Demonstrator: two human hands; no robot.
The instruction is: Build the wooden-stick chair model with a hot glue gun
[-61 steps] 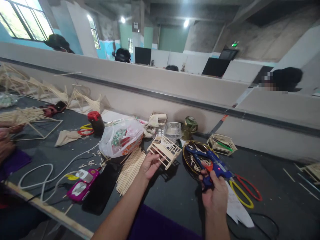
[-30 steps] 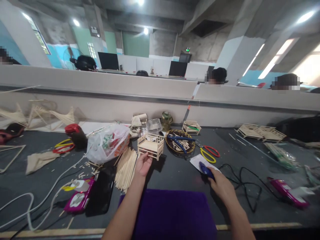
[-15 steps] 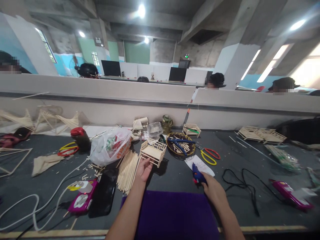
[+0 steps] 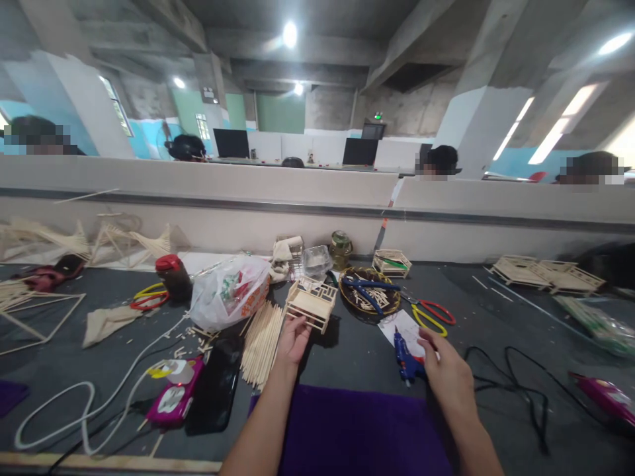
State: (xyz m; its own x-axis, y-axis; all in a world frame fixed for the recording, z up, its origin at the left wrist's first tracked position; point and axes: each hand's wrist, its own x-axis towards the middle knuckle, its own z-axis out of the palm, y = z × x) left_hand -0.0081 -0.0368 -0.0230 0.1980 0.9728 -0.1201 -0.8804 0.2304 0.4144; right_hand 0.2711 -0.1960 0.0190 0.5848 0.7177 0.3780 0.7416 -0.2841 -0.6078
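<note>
My left hand (image 4: 294,338) grips the lower front edge of a miniature bed-like frame (image 4: 311,301) built from thin wooden sticks, held tilted just above the table. To the right, a blue glue gun (image 4: 407,358) lies on the dark tabletop, its nozzle by a sheet of white paper (image 4: 397,328). Beside the glue gun hovers my right hand (image 4: 449,373), thumb and forefinger a little apart with nothing visible between them; its other fingers are partly hidden. A bundle of wooden sticks (image 4: 262,344) lies left of my left hand. Nearest me is a purple mat (image 4: 357,430).
A wicker basket (image 4: 347,305) holds stick pieces and blue-handled pliers (image 4: 370,284). Scissors (image 4: 430,318) lie right of it. Farther left are a plastic bag (image 4: 228,291), a black phone (image 4: 213,387), a power strip (image 4: 173,396) and loose cables. A low partition (image 4: 248,178) runs behind; several people sit beyond.
My right hand has let go of the glue gun, which now rests on the table, and has lifted slightly to its right. My left hand still holds the stick frame. The view has shifted left.
</note>
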